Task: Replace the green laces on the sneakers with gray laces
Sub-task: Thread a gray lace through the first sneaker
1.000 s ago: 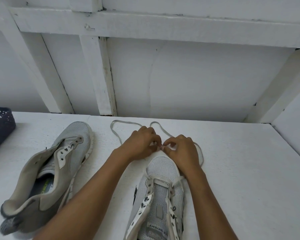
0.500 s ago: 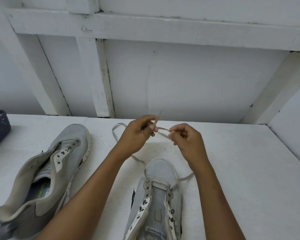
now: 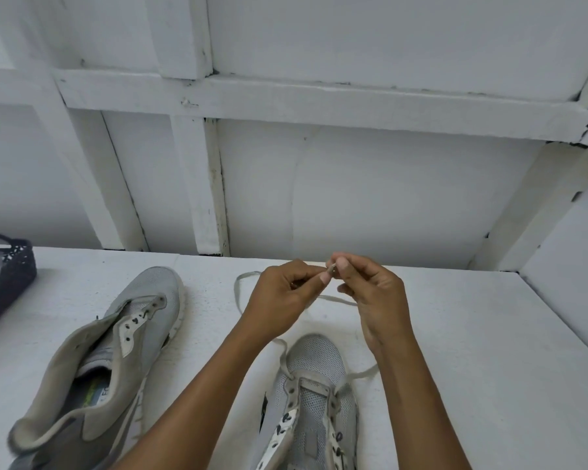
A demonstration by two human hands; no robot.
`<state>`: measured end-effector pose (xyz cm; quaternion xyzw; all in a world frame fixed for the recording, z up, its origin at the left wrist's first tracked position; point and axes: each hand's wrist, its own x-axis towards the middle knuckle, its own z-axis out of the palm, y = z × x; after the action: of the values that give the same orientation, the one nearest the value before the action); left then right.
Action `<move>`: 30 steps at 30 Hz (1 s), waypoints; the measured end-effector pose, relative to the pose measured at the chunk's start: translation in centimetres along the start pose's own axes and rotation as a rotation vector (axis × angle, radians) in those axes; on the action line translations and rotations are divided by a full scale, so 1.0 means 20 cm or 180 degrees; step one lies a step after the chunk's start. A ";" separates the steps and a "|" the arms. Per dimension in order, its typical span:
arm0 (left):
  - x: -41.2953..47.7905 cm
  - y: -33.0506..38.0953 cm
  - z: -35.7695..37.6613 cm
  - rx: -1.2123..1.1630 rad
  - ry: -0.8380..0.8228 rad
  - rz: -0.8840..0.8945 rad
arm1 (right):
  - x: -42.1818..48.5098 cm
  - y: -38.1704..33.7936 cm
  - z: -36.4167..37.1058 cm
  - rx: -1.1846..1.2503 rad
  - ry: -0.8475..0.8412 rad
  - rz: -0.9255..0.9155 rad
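Above the toe of the near gray mesh sneaker (image 3: 314, 374), my left hand (image 3: 282, 300) and right hand (image 3: 374, 293) pinch both tips of the flat gray lace (image 3: 333, 299) together. Bottom eyelets look threaded; everything above, plus the laceless second gray sneaker (image 3: 116, 351), still needs doing.

White table (image 3: 455, 334) with a speckled top. 2 gray sneakers on it: one (image 3: 109, 361) tipped on its side at left, one (image 3: 314, 385) upright in the middle, gray lace (image 3: 240, 293) trailing past its toe. Dark bag (image 3: 4, 286) sits at far left.
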<state>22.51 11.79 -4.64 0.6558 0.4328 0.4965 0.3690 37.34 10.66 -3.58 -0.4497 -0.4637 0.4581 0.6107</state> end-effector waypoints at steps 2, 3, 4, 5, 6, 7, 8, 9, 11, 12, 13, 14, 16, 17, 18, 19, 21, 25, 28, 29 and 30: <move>-0.01 0.00 0.01 -0.0020 -0.0011 -0.0026 | 0.00 0.00 0.01 0.0040 0.0084 0.0027; -0.01 -0.01 0.01 -0.0075 0.0013 -0.0071 | 0.00 0.00 0.01 0.0043 0.0111 0.0023; -0.01 -0.01 0.02 -0.0143 0.0042 -0.0126 | 0.00 0.00 0.01 0.0035 0.0112 0.0005; -0.01 -0.01 0.02 -0.0199 0.0071 -0.0171 | 0.00 0.00 0.01 0.0020 0.0111 -0.0017; -0.01 -0.01 0.03 -0.0230 0.0100 -0.0199 | 0.00 0.00 0.01 0.0002 0.0110 -0.0026; -0.01 -0.02 0.03 -0.0243 0.0123 -0.0204 | 0.00 0.00 0.01 -0.0005 0.0109 -0.0029; -0.01 -0.02 0.03 -0.0253 0.0138 -0.0210 | 0.00 0.00 0.02 0.0010 0.0099 -0.0015; -0.01 -0.02 0.03 -0.0271 0.0142 -0.0222 | 0.00 0.00 0.02 0.0038 0.0071 0.0002; -0.02 -0.02 0.04 -0.0297 0.0128 -0.0255 | -0.01 0.00 0.03 0.0131 0.0005 0.0047; -0.02 -0.02 0.05 -0.0312 0.0120 -0.0270 | -0.01 0.00 0.04 0.0209 -0.0020 0.0068; -0.02 -0.02 0.05 -0.0332 0.0116 -0.0286 | -0.01 0.00 0.04 0.0286 -0.0032 0.0082; -0.02 -0.02 0.05 -0.0355 0.0108 -0.0304 | -0.01 0.00 0.05 0.0327 -0.0039 0.0089; -0.03 -0.02 0.06 -0.0384 0.0097 -0.0324 | -0.01 0.00 0.05 0.0328 -0.0066 0.0094; -0.03 -0.02 0.06 -0.0394 0.0094 -0.0330 | -0.01 0.00 0.06 0.0330 -0.0096 0.0104; -0.03 -0.01 0.06 -0.0400 0.0093 -0.0338 | -0.01 0.00 0.05 0.0333 -0.0136 0.0126; -0.03 -0.01 0.05 -0.0400 0.0092 -0.0338 | -0.01 0.01 0.05 0.0335 -0.0184 0.0158; -0.03 0.00 0.05 -0.0378 0.0080 -0.0325 | 0.00 0.02 0.05 0.0321 -0.0262 0.0242; -0.03 0.01 0.03 -0.0278 0.0085 -0.0317 | 0.00 0.04 0.04 0.0049 -0.0315 0.0369; -0.02 0.00 0.03 -0.0250 0.0119 -0.0320 | -0.01 0.04 0.04 0.0158 -0.0444 0.0467; -0.02 0.00 0.03 -0.0238 0.0130 -0.0309 | -0.01 0.04 0.04 0.0159 -0.0474 0.0476; -0.02 0.00 0.03 -0.0217 0.0132 -0.0288 | -0.01 0.03 0.04 0.0172 -0.0501 0.0478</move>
<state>23.02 11.34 -4.88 0.6122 0.4524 0.5071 0.4043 36.50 10.77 -4.16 -0.4291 -0.4627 0.5489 0.5482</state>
